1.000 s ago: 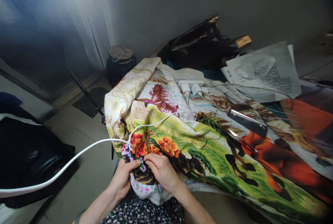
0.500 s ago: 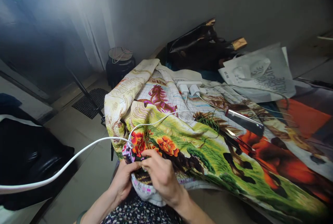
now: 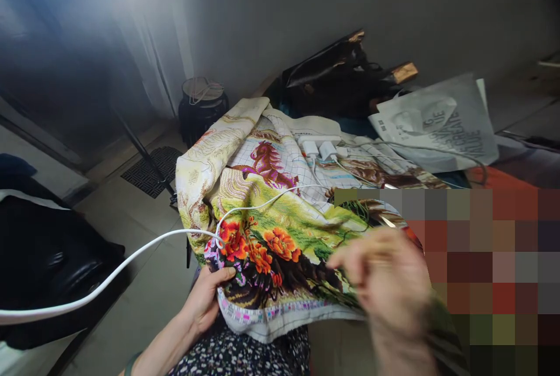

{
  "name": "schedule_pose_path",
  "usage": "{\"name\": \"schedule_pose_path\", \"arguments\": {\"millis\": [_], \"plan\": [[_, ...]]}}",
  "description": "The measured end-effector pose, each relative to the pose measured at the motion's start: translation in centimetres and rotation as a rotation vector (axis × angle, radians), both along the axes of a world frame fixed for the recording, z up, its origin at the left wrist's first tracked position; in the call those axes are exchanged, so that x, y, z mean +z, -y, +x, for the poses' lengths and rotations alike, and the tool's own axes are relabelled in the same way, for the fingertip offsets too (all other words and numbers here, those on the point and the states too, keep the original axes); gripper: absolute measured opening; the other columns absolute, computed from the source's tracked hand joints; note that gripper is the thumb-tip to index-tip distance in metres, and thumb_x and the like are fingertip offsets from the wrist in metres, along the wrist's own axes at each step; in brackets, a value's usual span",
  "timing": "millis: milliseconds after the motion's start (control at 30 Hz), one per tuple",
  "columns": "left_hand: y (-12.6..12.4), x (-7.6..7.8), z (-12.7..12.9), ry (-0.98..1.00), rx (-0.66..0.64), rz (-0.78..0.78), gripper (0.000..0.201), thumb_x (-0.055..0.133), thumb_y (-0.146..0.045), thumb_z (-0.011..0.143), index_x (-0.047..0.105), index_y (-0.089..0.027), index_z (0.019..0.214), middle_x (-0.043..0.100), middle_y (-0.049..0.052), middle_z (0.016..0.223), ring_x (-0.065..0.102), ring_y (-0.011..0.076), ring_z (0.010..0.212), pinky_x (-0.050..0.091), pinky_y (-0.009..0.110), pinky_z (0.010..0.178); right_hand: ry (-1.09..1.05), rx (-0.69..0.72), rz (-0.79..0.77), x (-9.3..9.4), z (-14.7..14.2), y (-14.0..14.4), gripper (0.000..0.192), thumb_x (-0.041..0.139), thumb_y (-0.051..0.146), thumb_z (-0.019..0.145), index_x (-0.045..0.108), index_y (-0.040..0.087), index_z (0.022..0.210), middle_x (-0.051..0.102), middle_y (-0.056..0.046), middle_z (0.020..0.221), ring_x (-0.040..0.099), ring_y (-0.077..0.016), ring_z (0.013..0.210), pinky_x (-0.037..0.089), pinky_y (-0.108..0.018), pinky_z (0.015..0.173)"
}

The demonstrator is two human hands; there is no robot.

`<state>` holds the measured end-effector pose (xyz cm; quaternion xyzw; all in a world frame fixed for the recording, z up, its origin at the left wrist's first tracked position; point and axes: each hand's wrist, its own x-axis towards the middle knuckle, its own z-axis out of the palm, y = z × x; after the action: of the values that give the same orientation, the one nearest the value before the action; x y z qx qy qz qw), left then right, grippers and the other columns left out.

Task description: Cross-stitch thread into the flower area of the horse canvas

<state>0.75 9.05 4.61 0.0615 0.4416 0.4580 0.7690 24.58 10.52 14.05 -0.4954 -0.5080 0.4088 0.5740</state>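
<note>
- Our left hand (image 3: pixel 205 300) pinches the near edge of the cloth (image 3: pixel 280 236), thumb on top beside the red flowers (image 3: pixel 258 250), fingers tucked beneath the fold.
- Our right hand (image 3: pixel 385 283) is lifted above the cloth, off to the right of the flowers; it is blurred, so we cannot tell whether it is closed on anything such as a needle or thread.
- The cloth lies across our lap and runs away up and to the right over the table; its long axis goes from our left hand toward the far right, where part of the view is blocked out.
- The worked patch by the flowers lies left of our right hand and just right of our left thumb, so the left hand is the nearer one.
- A white cable (image 3: pixel 131 259) crosses the cloth just above our left hand and leads up to two chargers (image 3: pixel 321 148).
- Behind these sit a dark bag (image 3: pixel 332 81) and a grey printed bag (image 3: pixel 441 125).
</note>
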Motion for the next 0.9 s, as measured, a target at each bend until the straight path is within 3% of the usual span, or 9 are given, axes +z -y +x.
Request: {"name": "schedule_pose_path", "arguments": {"millis": [100,233,400,667,900], "plan": [[0.0,-0.1,0.0,-0.023,0.0,0.003,0.036,0.073,-0.012,0.061,0.068,-0.011,0.097,0.075,0.011,0.087,0.069,0.0251,0.078,0.05,0.041,0.083,0.175,0.323,-0.236,-4.3,-4.6,0.4,0.016,0.049,0.027,0.091,0.056,0.018,0.079,0.049,0.007,0.047,0.043,-0.0076,0.04,0.034,-0.018,0.041],[0.0,-0.3,0.0,-0.05,-0.006,0.006,0.028,0.073,-0.011,0.06,0.069,-0.01,0.088,0.075,0.01,0.082,0.068,0.023,0.073,0.051,0.039,0.08,0.478,0.426,-0.226,-7.8,-7.8,0.9,0.022,0.047,0.016,0.087,0.069,0.019,0.09,0.06,0.003,0.057,0.055,-0.0103,0.052,0.041,-0.021,0.055],[0.1,-0.5,0.0,-0.028,-0.007,0.002,0.028,0.073,-0.011,0.06,0.07,-0.01,0.089,0.075,0.01,0.082,0.068,0.0227,0.072,0.052,0.038,0.078,0.625,0.405,-0.21,-7.9,-8.0,0.7,0.024,0.051,0.017,0.086,0.073,0.024,0.092,0.066,0.002,0.059,0.059,-0.0127,0.055,0.042,-0.024,0.063],[0.0,-0.6,-0.1,-0.019,0.0,0.005,0.03,0.075,-0.011,0.059,0.07,-0.011,0.088,0.075,0.01,0.083,0.068,0.023,0.073,0.052,0.037,0.078,0.678,0.46,-0.18,-7.7,-8.1,0.5,0.028,0.051,0.012,0.085,0.073,0.028,0.095,0.073,0.003,0.082,0.065,-0.0132,0.067,0.041,-0.022,0.063],[0.1,-0.4,0.1,-0.074,0.003,0.017,0.028,0.077,-0.014,0.056,0.071,-0.011,0.083,0.075,0.01,0.082,0.067,0.0217,0.071,0.052,0.036,0.076,0.861,0.499,-0.111,-7.6,-8.3,0.6,0.026,0.048,0.012,0.087,0.071,0.023,0.093,0.072,-0.001,0.081,0.066,-0.0154,0.074,0.042,-0.022,0.066]]}}
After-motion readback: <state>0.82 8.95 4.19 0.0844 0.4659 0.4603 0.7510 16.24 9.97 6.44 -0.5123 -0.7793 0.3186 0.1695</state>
